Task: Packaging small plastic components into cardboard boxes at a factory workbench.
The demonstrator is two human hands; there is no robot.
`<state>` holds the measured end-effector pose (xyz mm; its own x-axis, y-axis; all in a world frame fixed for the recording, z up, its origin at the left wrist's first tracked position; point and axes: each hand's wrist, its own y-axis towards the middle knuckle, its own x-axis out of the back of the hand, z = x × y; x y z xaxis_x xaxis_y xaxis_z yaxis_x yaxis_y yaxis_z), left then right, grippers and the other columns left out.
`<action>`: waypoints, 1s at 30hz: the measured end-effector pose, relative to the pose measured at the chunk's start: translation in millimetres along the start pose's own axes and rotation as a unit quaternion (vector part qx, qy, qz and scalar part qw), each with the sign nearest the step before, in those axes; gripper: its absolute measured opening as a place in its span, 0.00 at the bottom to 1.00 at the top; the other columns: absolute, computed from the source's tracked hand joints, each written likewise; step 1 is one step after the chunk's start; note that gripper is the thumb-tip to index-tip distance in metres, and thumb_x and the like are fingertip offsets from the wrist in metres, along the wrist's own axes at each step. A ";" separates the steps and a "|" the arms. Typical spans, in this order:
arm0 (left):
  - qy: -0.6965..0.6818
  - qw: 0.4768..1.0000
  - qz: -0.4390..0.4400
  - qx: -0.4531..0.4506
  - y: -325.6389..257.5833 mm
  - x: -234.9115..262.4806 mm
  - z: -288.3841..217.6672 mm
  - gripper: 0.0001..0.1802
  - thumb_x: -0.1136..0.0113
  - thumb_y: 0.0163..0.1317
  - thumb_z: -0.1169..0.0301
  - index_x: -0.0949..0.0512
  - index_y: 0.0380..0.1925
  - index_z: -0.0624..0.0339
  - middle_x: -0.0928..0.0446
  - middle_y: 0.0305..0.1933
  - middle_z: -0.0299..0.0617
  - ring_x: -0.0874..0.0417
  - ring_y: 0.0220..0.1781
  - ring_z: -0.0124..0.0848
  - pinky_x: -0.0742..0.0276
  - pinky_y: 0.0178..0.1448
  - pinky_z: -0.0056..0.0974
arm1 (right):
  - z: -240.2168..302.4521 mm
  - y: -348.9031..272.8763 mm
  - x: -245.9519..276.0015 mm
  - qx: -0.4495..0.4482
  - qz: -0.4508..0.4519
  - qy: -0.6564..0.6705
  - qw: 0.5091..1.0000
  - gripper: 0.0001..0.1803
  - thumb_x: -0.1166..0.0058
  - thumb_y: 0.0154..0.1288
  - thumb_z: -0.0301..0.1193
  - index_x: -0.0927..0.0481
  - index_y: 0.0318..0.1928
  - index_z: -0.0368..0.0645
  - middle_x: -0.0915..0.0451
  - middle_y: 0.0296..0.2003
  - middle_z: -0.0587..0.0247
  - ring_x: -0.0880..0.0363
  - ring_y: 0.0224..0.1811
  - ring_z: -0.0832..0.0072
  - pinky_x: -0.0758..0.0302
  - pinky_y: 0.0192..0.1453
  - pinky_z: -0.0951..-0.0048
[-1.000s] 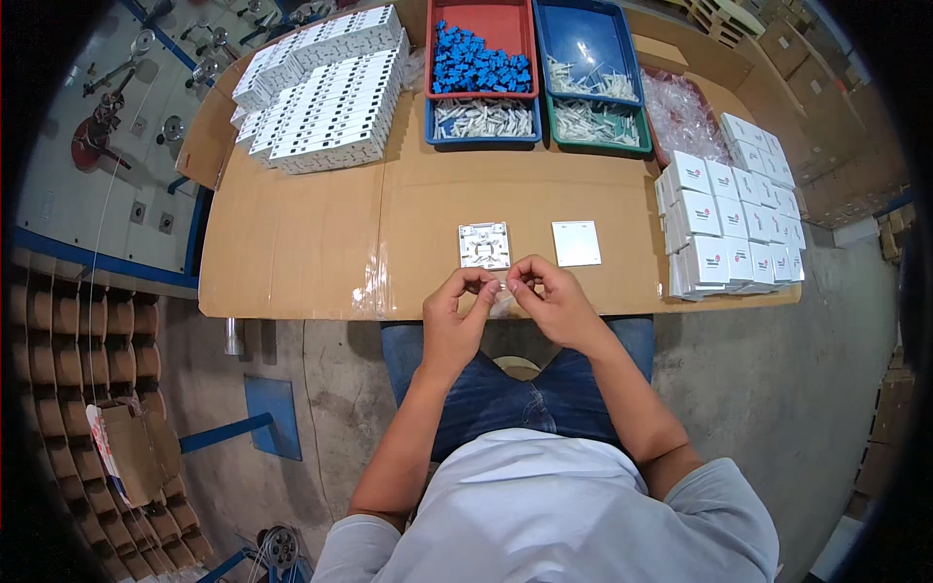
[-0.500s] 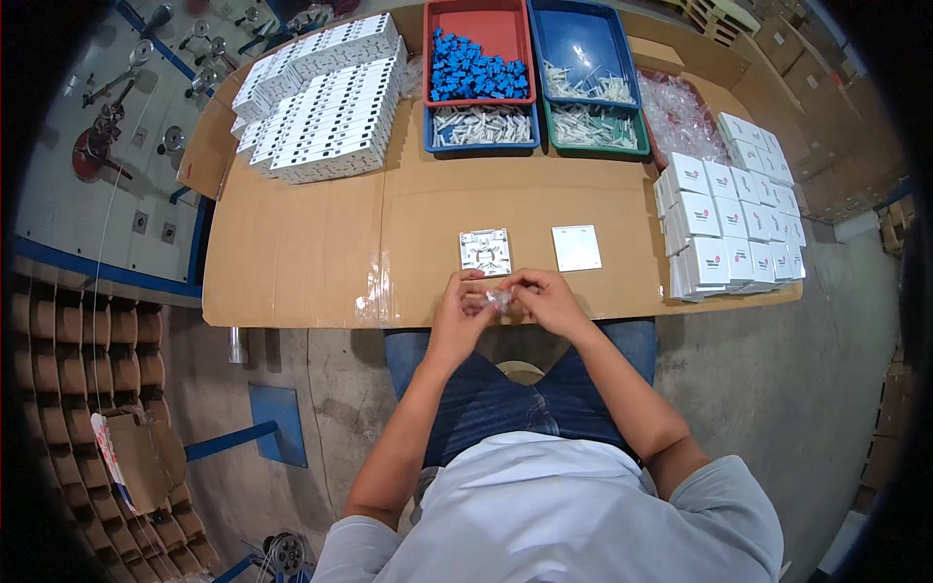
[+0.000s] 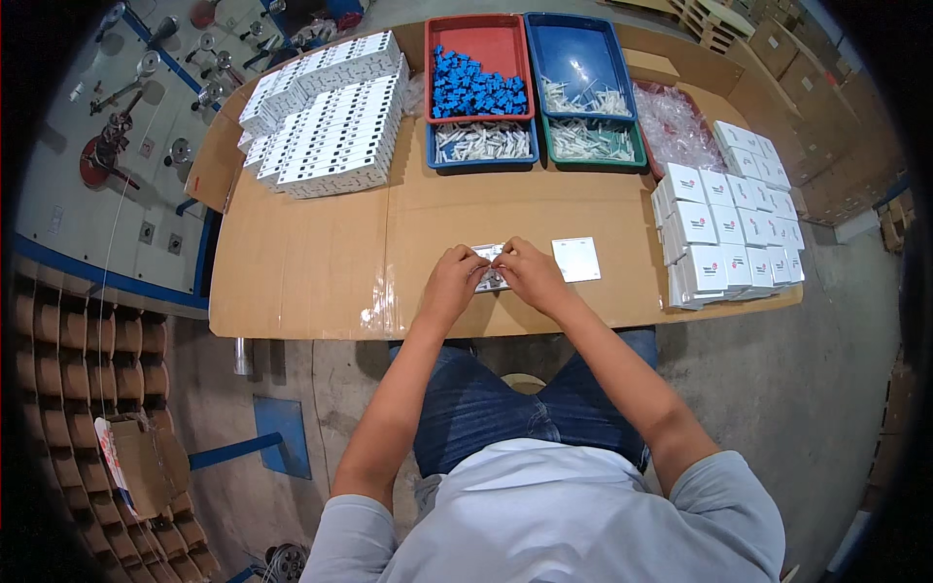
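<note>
Both hands meet over a small white square plastic base [image 3: 489, 253] near the table's front edge. My left hand [image 3: 453, 284] is closed, its fingertips pinched at the base's left side. From the right, my right hand [image 3: 531, 274] is closed too, thumb and fingers pressed over the middle of the base. Between the fingertips a small clear plastic piece [image 3: 495, 279] shows in part; the fingers hide most of it and much of the base. A flat white square cover [image 3: 576, 259] lies just to the right, touched by neither hand.
At the back stand a red tray [image 3: 478, 29] of blue parts, blue and green trays [image 3: 595, 161] of small pale parts, and a tray of clear plastic pieces [image 3: 677, 131]. White boxes [image 3: 335, 146] are stacked at left, more white boxes [image 3: 729, 233] at right. Cardboard [image 3: 311, 262] covers the table.
Both hands have moved forward from the table's edge onto the white base, carrying the clear piece. The base was uncovered before and is now partly hidden. The cover stays beside it.
</note>
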<state>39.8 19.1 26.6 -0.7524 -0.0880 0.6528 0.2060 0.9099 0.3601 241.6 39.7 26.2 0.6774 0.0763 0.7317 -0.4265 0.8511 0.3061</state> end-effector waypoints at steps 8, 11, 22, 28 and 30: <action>0.112 0.992 -0.010 -0.057 -15.5 1.6 -1.3 0.06 0.30 0.62 0.73 0.14 0.39 0.60 0.19 0.42 0.44 0.17 0.44 0.45 0.22 0.48 0.47 | -1.1 0.4 -0.8 0.029 0.016 -0.052 0.998 0.06 0.38 0.63 0.25 0.13 0.40 0.46 0.19 0.38 0.63 0.14 0.41 0.58 0.18 0.40 0.56; 0.094 0.992 -0.027 -0.086 -17.0 3.6 -6.5 0.07 0.29 0.62 0.71 0.14 0.38 0.59 0.19 0.42 0.43 0.17 0.42 0.44 0.22 0.47 0.47 | -5.4 -3.2 -5.6 0.025 0.015 -0.037 0.999 0.05 0.38 0.64 0.27 0.13 0.40 0.45 0.19 0.39 0.62 0.14 0.42 0.59 0.18 0.40 0.56; 0.058 0.998 -0.005 -0.010 -23.8 -1.3 4.4 0.07 0.28 0.60 0.69 0.15 0.35 0.59 0.19 0.40 0.41 0.18 0.46 0.44 0.23 0.52 0.49 | -5.9 0.3 0.1 0.042 0.072 -0.039 0.996 0.07 0.38 0.64 0.29 0.12 0.41 0.44 0.18 0.40 0.61 0.14 0.43 0.60 0.18 0.42 0.55; 0.130 0.988 -0.015 -0.079 -36.0 0.3 -7.0 0.16 0.28 0.62 0.64 0.15 0.47 0.58 0.19 0.47 0.43 0.18 0.54 0.44 0.25 0.62 0.50 | 9.7 -2.9 4.7 0.070 0.050 -0.121 0.989 0.09 0.39 0.62 0.28 0.12 0.42 0.43 0.18 0.41 0.58 0.18 0.46 0.58 0.21 0.47 0.56; 0.158 0.983 -0.015 -0.089 -43.5 -1.7 -9.6 0.17 0.29 0.64 0.63 0.16 0.49 0.58 0.19 0.50 0.44 0.19 0.57 0.44 0.27 0.65 0.51 | 14.2 -6.9 5.3 0.074 0.038 -0.147 0.986 0.10 0.39 0.61 0.28 0.13 0.43 0.42 0.18 0.42 0.58 0.19 0.48 0.59 0.22 0.49 0.56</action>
<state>38.2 -24.2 16.2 -0.5344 -0.2612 0.8038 0.3142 0.8215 0.4758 239.6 26.9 36.6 0.4457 -0.0358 0.8945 -0.5667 0.7622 0.3129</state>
